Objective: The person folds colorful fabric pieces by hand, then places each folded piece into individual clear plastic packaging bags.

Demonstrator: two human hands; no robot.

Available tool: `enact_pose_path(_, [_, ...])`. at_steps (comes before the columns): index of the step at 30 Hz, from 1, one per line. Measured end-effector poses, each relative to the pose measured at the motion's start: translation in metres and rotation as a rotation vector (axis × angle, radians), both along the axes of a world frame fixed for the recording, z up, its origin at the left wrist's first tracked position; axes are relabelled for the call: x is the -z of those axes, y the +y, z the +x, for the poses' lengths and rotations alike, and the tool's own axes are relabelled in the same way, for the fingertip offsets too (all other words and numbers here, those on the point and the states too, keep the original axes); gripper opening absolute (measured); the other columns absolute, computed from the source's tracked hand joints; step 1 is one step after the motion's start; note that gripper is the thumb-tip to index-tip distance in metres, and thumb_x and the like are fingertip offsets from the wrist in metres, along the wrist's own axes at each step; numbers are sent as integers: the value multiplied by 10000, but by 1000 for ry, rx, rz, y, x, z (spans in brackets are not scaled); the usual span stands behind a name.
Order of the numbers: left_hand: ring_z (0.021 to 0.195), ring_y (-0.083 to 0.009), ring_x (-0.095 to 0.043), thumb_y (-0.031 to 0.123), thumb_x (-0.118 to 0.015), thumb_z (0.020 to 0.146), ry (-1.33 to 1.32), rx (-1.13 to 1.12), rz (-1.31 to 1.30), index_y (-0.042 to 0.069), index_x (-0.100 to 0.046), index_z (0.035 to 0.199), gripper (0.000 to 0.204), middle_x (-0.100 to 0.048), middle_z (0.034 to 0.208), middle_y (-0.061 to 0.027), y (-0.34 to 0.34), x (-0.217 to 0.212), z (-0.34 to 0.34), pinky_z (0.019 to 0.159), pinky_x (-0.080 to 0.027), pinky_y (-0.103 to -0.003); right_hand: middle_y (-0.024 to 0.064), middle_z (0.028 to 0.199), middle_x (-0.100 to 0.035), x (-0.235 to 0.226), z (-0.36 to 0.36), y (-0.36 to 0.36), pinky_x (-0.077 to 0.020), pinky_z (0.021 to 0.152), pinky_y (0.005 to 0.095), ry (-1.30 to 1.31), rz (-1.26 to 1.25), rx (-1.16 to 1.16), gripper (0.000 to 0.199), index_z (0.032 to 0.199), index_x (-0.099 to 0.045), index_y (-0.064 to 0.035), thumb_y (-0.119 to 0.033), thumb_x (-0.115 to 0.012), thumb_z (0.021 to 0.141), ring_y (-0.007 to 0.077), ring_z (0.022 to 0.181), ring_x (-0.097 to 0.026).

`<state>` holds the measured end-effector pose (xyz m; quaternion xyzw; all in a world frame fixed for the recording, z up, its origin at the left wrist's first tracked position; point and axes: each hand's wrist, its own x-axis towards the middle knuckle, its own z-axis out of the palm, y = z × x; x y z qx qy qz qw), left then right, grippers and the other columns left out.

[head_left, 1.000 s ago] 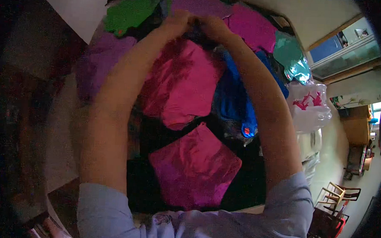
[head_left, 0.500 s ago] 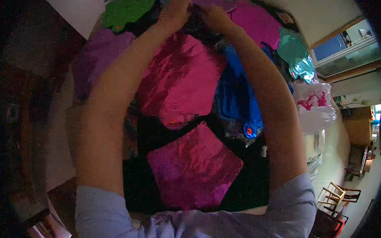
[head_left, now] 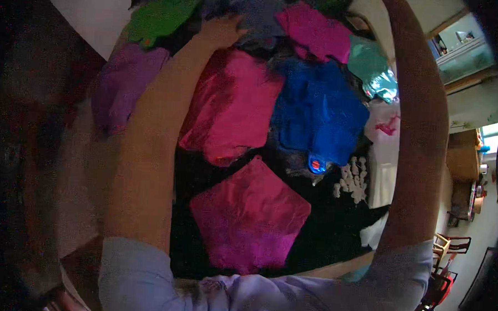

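My left hand [head_left: 224,31] reaches to the far edge of the dark work surface. Its fingers look apart and touch the edge of a dark grey-blue foil piece [head_left: 261,11], though the picture is dim there. My right forearm [head_left: 420,107] stretches up along the right side, and its hand lies beyond the top edge, out of sight. Nearest me lies a pink, five-cornered flat foil piece [head_left: 250,214], like an uninflated balloon. Beyond it rest a stack of red-pink foil [head_left: 234,107] and a blue foil stack [head_left: 323,111] with a red-dotted tab.
Green foil [head_left: 163,18] and purple foil [head_left: 127,83] lie at the left. Magenta foil [head_left: 315,30] and teal foil [head_left: 369,66] lie at the far right. Several small white pieces [head_left: 353,179] sit beside the blue stack, near a whitish plastic bag [head_left: 381,114]. Chairs [head_left: 441,275] stand farther right.
My two hands were close together at the far edge. The right has swung away to the upper right and out of view; the left stays, with the grey-blue foil now spread beside it.
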<state>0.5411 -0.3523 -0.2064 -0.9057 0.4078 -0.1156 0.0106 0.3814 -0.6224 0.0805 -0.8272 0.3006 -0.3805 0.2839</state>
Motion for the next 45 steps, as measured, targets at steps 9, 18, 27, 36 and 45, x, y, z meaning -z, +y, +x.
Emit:
enact_pose_path(9, [1149,-384,-388,450,-504,793,-389,-201,-475,179,-427,1245,533,-422,1240,-175,4,-58,-86,900,-327,-572,168,1060,-563,28,-92,-42,-451,792,381,141,-461,-34,298,978,-593,-14,-244,-444,861,269,917,-571])
enact_pose_path(18, [976,-332,-521,130,-511,751,24,560,-290,106,-618,927,208,-558,1021,-145,-84,-90,-197,771,-464,-412,126,954,-615,169,-74,-39,-455,766,420,535,-918,-576,273,1019,-593,-80,-177,-451,807,325,892,-576])
enact_pose_path(27, [827,-360,-573,110,-499,746,112,416,-560,38,-608,880,188,-586,828,-203,-80,-81,-162,708,-463,-437,140,964,-608,187,-79,28,-453,760,428,472,-792,-769,246,962,-617,-72,-136,-464,780,353,861,-572])
enact_pose_path(36, [692,-320,-603,170,-589,683,453,403,-451,42,-636,757,155,-618,733,-167,-59,-94,-149,643,-472,-403,210,812,-600,193,-72,25,-447,713,465,697,-755,-754,260,870,-621,-46,-251,-484,787,392,788,-567])
enact_pose_path(45, [738,-303,-607,141,-603,685,325,328,-625,55,-611,777,127,-616,757,-147,-46,-99,-160,664,-476,-399,211,819,-602,186,-77,60,-454,713,469,366,-707,-867,273,914,-623,-55,-260,-512,772,391,781,-576])
